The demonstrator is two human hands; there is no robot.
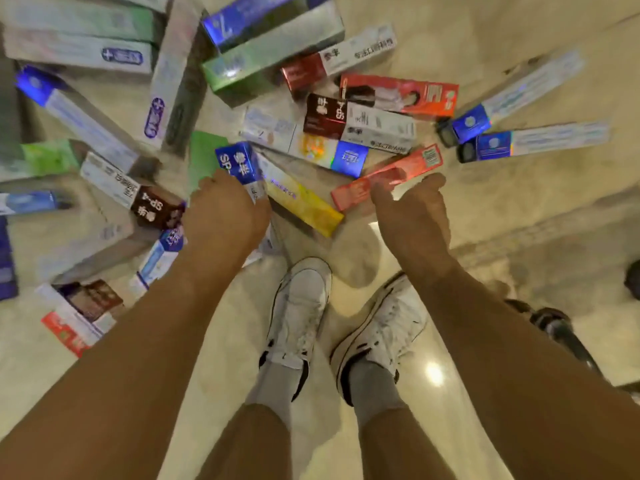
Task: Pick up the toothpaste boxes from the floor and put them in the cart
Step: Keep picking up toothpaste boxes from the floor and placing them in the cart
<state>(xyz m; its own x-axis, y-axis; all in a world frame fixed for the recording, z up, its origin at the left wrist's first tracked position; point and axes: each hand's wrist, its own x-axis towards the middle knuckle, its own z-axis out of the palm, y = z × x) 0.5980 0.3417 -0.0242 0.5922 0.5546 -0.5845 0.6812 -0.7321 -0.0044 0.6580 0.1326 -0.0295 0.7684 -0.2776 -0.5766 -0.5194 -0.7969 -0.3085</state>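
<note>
Down low, the left hand (225, 216) clasps a blue box (239, 164), while the spread right hand (412, 209) nears a red box (384, 178).

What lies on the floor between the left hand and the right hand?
In the head view, a yellow box lies between the left hand and the right hand, its near end pointing toward the white shoes.

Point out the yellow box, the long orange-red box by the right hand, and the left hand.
yellow box (304, 206): head view, its top face.
orange-red box (388, 176): head view, mid-length.
left hand (225, 216): head view, its back.
</note>
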